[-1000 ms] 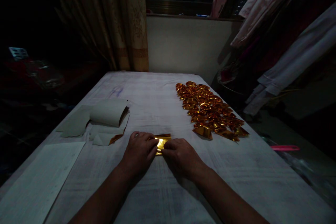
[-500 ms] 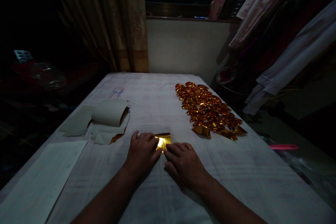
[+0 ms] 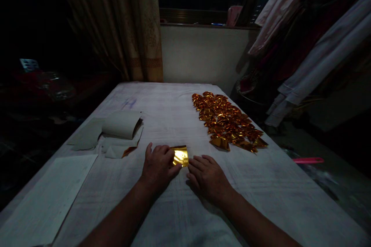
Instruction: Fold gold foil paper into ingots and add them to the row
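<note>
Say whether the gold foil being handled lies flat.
Largely flat: the gold foil lies shiny side up on the cloth, left end under the left hand.

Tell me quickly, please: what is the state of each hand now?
Left hand: on the gold foil; gripping or only pressing cannot be told.
Right hand: open, fingertips by the foil's right edge, nothing visibly held.

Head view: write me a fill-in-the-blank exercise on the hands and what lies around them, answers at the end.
1. The left hand is on a shiny foil sheet whose colour is ____.
2. The right hand has its fingertips near that sheet's ____ end.
3. The folded foil pieces lie on the right of the plaid tablecloth, the pale-backed curled sheets on its ____.
4. Past the tablecloth's right edge, a slim handle-like object is coloured ____.

Missing words: gold; right; left; pink.
</note>
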{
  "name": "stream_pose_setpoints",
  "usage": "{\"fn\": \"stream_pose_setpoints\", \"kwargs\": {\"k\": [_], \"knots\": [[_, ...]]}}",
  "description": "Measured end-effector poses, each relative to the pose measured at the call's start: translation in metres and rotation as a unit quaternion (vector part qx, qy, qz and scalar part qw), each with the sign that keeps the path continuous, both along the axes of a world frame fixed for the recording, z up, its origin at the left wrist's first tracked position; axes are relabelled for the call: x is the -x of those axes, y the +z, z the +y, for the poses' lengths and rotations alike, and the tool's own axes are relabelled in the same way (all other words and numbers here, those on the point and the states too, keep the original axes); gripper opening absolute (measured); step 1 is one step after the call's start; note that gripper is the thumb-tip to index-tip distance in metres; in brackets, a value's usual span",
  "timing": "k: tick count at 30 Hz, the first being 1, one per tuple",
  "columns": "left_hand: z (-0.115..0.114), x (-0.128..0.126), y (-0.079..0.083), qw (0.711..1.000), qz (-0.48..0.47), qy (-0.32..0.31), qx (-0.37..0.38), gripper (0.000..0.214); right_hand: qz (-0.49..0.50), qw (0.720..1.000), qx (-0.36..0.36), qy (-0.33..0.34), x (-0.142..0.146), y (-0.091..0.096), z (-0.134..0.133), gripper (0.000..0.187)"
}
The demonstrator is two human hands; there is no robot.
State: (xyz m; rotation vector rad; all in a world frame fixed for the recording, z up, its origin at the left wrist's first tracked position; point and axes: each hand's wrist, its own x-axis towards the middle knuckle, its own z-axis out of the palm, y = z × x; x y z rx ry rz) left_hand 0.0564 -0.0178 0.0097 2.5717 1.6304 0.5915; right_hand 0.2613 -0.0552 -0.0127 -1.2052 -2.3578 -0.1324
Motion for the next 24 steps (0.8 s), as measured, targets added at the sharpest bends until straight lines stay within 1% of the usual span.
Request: {"fn": "stream_pose_setpoints", "kwargs": {"k": [3,8,14,18,21,24], "knots": [[-0.002,-0.003,0.001,1.000,-0.001,0.011,0.005,0.021,0.020,0.999,-0.030,0.006,0.003,-0.002,0.000,0.011],[-0.005,0.002,0.000,0.999,-0.018,0.011,0.027,0.016,0.020,1.000,-0.018,0.014,0.001,-0.002,-0.002,0.014],[-0.003,0.024,-0.006,0.995,-0.032,-0.024,0.092,0.031,0.008,1.000,0.005,0.012,-0.002,0.001,-0.002,0.017],[0.000,0.040,-0.012,0.994,-0.011,-0.044,0.103,0.037,0.005,1.000,0.016,0.011,-0.001,0.002,-0.001,0.018],[0.002,0.049,-0.017,0.992,0.010,-0.044,0.117,0.040,0.004,1.000,0.025,0.009,-0.001,0.002,-0.003,0.020],[0.005,0.056,-0.018,0.989,0.022,-0.041,0.141,0.043,-0.008,0.999,0.050,0.007,-0.001,0.007,-0.003,0.022]]}}
